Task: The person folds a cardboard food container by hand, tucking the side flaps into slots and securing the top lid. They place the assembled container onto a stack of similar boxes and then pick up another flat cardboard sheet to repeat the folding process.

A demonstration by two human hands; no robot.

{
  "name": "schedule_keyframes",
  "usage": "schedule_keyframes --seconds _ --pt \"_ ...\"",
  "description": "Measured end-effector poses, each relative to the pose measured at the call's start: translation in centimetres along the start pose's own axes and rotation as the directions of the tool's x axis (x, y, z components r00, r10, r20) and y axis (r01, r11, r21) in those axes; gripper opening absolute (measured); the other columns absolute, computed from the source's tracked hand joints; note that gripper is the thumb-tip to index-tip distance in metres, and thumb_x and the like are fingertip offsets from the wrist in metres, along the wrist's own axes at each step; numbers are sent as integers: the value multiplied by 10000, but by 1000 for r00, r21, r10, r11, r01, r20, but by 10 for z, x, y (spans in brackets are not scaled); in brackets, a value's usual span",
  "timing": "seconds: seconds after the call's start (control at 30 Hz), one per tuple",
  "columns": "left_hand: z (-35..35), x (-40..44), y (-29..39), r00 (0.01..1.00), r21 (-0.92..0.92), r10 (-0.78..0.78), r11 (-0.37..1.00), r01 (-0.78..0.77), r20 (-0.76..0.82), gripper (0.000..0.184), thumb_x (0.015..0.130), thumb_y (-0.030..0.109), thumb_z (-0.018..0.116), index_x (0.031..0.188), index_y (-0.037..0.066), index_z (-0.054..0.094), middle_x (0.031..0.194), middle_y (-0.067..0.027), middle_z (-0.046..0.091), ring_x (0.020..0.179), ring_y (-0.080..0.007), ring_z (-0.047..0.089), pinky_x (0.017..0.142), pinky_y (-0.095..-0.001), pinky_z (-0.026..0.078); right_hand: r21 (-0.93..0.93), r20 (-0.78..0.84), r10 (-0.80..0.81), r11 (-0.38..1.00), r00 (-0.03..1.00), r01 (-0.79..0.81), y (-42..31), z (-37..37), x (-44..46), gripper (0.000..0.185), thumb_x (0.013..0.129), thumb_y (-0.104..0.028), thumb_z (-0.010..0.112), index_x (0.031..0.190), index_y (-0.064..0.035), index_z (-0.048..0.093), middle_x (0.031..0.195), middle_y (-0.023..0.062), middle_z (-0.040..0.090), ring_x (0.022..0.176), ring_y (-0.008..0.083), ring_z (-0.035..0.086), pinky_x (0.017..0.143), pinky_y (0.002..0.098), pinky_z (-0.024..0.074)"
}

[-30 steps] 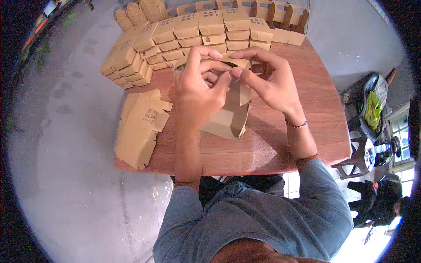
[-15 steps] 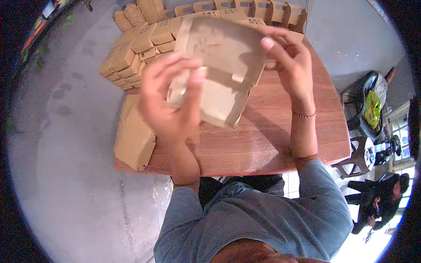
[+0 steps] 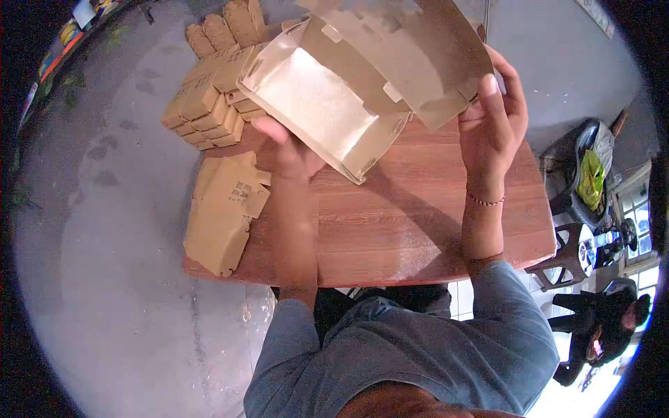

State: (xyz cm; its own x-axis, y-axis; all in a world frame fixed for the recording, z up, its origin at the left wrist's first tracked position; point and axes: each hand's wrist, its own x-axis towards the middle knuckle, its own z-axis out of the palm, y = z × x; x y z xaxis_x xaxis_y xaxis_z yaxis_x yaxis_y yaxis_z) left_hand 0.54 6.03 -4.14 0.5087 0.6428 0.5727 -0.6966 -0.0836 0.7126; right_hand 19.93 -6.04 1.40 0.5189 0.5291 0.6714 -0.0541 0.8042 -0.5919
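Up above the table, a brown cardboard food box (image 3: 317,104) is held with its lid raised and its inside facing me. My left hand (image 3: 293,150) supports the tray part from below, the thumb at its near left edge and the other fingers hidden beneath. With thumb and fingers, my right hand (image 3: 495,111) grips the right edge of the lid (image 3: 425,56). Flat cardboard blanks (image 3: 226,209) with dark printing lie on the table, left of my left forearm.
Folded boxes (image 3: 202,104) are stacked at the table's far left, beside upright cardboard pieces (image 3: 223,31). The wooden table (image 3: 418,202) has a curved right edge. On the right are a stool (image 3: 575,251), a chair holding bags (image 3: 592,174) and a seated person (image 3: 603,324).
The box has tilted and come nearer, spreading wider with its lid up and right. My left hand has moved from its front side to underneath. My right hand has shifted slightly right.
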Motion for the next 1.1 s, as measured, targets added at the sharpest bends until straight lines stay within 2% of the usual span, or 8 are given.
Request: schedule_keyframes --seconds 0.03,0.1,0.13,0.43,0.5,0.63,0.7,1.1 --pt "-1 3 -8 1000 0 4 1000 -4 -1 1042 760 835 403 1523 170 157 1542 -79 277 1380 -319 332 1112 -530 324 -37 -16 -51 998 999 50 -1 1 -2 400 902 -105 656 1254 33 526 1142 114 625 887 112 602 717 235 525" --pt "-6 10 -23 905 -781 292 621 67 310 982 794 819 377 1521 188 181 1543 -76 280 1381 -324 328 1113 -547 312 -106 5 -83 991 997 83 1 -5 -3 407 886 -89 674 1243 43 529 1192 135 613 980 151 607 843 268 508" --pt "-5 10 -25 905 -781 292 621 67 310 982 794 819 377 1521 188 181 1543 -76 280 1381 -324 328 1113 -547 312 -109 55 -149 982 987 154 2 -6 -5 417 873 -77 685 1239 46 530 1211 146 606 1043 180 595 912 299 478" --pt "-5 10 -13 824 -700 389 714 13 412 907 853 749 365 1507 143 203 1505 -66 335 1367 -249 352 1103 -475 341 -247 275 -310 892 910 378 0 -4 -12 475 806 -33 726 1227 64 529 1283 231 559 1228 296 521 1063 400 375" --pt "-2 -2 -2 993 -81 118 990 -117 8 940 840 747 398 1502 110 200 1514 -83 315 1378 -245 330 1112 -475 323 -126 348 -352 901 869 415 1 0 -12 486 800 -35 730 1230 68 529 1308 265 536 1250 331 503 1067 427 370" --pt "-11 8 -9 886 -685 253 722 95 390 961 826 735 439 1495 88 201 1527 -89 292 1391 -247 305 1124 -470 306 -208 457 -402 819 794 535 0 3 -12 472 761 -55 761 1179 75 582 1275 306 550 1229 388 526 1056 451 385" --pt "-8 0 -2 984 -218 35 976 4 174 969 816 711 490 1493 80 202 1524 -80 303 1378 -256 330 1117 -456 324 -251 445 -395 807 804 535 -1 8 -15 472 741 -69 779 1159 71 610 1252 312 566 1202 395 554 1029 442 419" --pt "-17 -10 0 989 -5 -147 989 147 11 1089 683 761 583 1484 105 243 1496 -73 356 1340 -268 388 1074 -473 394 -446 426 -489 618 761 647 12 14 -20 524 725 -72 798 1199 57 615 1278 326 539 1186 422 560 951 432 497"
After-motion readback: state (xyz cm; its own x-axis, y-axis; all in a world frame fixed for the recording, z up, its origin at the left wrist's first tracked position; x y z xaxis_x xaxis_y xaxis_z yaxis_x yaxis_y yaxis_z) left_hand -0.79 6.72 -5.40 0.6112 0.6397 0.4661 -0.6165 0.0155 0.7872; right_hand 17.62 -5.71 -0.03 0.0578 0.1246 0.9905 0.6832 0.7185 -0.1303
